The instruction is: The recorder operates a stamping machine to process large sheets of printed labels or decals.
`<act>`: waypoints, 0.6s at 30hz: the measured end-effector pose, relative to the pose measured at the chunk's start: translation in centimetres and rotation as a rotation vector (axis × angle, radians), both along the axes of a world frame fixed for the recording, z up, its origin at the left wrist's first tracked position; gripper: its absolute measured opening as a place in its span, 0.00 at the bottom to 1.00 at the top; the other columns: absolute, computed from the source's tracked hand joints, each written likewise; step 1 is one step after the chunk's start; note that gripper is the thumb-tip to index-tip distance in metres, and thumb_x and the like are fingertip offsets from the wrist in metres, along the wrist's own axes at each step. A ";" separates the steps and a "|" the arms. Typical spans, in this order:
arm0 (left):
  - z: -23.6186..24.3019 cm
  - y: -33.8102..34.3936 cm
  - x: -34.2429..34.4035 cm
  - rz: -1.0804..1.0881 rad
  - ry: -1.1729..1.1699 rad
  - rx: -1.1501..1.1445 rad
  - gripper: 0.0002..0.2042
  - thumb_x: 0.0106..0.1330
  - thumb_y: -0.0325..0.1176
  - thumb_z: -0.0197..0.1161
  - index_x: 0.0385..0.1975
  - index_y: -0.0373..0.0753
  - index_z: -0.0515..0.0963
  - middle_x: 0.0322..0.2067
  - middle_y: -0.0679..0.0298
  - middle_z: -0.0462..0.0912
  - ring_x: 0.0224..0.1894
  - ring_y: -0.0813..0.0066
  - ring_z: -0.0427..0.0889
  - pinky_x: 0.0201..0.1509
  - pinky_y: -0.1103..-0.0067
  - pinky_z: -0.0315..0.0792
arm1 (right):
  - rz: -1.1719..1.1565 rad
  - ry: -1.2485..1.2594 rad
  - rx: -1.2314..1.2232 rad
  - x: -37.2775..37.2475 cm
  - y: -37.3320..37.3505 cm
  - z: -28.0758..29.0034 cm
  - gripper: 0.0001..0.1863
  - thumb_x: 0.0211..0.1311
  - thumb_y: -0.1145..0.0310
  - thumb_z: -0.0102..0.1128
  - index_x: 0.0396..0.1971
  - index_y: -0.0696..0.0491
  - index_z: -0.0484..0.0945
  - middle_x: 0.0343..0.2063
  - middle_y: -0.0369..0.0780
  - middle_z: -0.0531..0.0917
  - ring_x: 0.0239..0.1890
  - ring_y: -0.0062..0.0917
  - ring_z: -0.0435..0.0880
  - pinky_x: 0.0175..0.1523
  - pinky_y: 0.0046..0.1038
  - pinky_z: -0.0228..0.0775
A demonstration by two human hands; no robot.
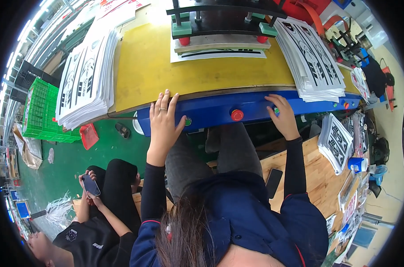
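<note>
Blue panel (211, 109), near edge of the worktop (144, 66): left hand (164, 118) and right hand (282, 115), both empty, at green buttons (188, 121); apparently operating the press (228, 30), calling for simultaneous pushes.

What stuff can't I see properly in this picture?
All in the head view:
- Press: top cut off by the upper edge.
- Sheet: partly hidden under the press.
- Left hand and right hand: too small to tell if they touch the green buttons.
- Phone at lower left: too small to tell what it shows.
</note>
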State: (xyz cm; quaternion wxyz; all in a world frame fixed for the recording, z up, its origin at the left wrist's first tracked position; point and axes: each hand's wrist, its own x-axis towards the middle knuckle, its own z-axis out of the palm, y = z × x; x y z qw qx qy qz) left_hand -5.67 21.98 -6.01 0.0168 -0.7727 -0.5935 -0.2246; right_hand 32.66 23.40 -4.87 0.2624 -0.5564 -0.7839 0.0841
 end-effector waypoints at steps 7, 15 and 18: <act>0.1 -0.1 0.1 0.001 -0.002 -0.022 0.36 0.57 0.39 0.70 0.67 0.43 0.63 0.68 0.54 0.62 0.71 0.54 0.58 0.73 0.60 0.53 | 0.045 0.058 0.060 -1.8 -1.5 -2.0 0.13 0.59 0.74 0.60 0.44 0.53 0.82 0.39 0.42 0.81 0.45 0.39 0.80 0.50 0.35 0.72; -0.1 -0.1 0.2 0.004 -0.017 -0.008 0.37 0.56 0.41 0.71 0.67 0.44 0.63 0.68 0.54 0.61 0.72 0.54 0.57 0.74 0.56 0.52 | 0.122 0.028 0.104 -7.5 -4.4 -3.1 0.19 0.55 0.75 0.61 0.48 0.49 0.83 0.31 0.38 0.78 0.33 0.32 0.80 0.39 0.32 0.74; 0.0 -0.1 0.4 0.006 -0.002 -0.028 0.37 0.58 0.41 0.70 0.67 0.44 0.63 0.69 0.54 0.60 0.73 0.54 0.56 0.75 0.60 0.50 | 0.042 -0.030 0.114 -8.0 -5.0 -3.3 0.22 0.53 0.75 0.62 0.51 0.48 0.82 0.31 0.37 0.78 0.32 0.31 0.79 0.38 0.32 0.75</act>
